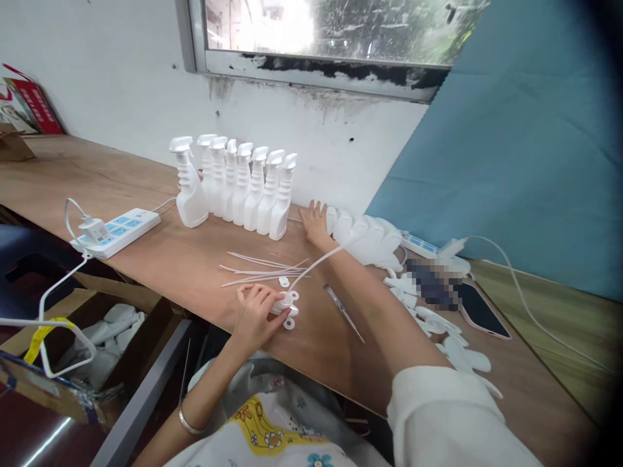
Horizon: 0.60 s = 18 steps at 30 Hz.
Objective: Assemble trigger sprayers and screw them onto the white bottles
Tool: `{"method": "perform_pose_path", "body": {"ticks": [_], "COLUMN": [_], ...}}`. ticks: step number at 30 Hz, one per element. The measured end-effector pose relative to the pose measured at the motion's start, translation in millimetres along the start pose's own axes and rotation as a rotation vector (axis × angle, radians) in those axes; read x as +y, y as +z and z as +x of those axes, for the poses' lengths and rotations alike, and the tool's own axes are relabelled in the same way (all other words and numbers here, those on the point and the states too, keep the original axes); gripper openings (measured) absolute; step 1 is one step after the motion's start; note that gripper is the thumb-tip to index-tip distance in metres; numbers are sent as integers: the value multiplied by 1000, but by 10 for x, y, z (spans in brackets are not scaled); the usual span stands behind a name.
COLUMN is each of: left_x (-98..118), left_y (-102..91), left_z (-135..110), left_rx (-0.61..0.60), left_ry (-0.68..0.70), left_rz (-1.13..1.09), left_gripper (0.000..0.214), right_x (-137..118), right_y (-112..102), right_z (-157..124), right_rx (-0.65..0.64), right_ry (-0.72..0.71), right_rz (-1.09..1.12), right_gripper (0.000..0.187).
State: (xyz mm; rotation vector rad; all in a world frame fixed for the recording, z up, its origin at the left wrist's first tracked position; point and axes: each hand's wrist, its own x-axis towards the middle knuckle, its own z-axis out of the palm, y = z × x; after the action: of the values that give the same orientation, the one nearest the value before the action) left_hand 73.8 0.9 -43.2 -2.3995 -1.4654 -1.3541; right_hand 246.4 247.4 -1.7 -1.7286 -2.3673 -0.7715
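Note:
Near the table's front edge, my left hand (257, 312) pinches a white spray trigger head (287, 305). A long thin white dip tube (321, 259) rises from the head and curves to the right, passing over my right forearm. Farther back, my right hand (315, 224) is stretched out with its fingers apart, beside the end of a row of white bottles (365, 239) lying on their sides. Whether it touches the nearest one I cannot tell. Several loose tubes (263, 267) and a small white cap (284, 281) lie just behind my left hand.
Several assembled spray bottles (243, 188) stand against the wall. A screwdriver (343, 312) lies right of the spray head. Trigger parts (450, 340) and a phone (484, 310) are at the right. Left are a power strip (129, 230) and a carton (150, 295) of white parts.

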Motion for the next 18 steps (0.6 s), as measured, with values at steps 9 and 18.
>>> {"method": "perform_pose_path", "body": {"ticks": [9,18], "left_x": [-3,-5], "left_y": [12,12], "left_z": [-6,-14], "left_rx": [-11,26], "left_ry": [-14,24], "left_rz": [-9,46], "left_gripper": [15,13], "right_x": [26,1086], "right_y": [-381,-1469], "right_z": [-163,-741], "right_rx": [176,1175], "right_ry": [44,267], "right_rz": [75,580], "right_gripper": [64,48]}}
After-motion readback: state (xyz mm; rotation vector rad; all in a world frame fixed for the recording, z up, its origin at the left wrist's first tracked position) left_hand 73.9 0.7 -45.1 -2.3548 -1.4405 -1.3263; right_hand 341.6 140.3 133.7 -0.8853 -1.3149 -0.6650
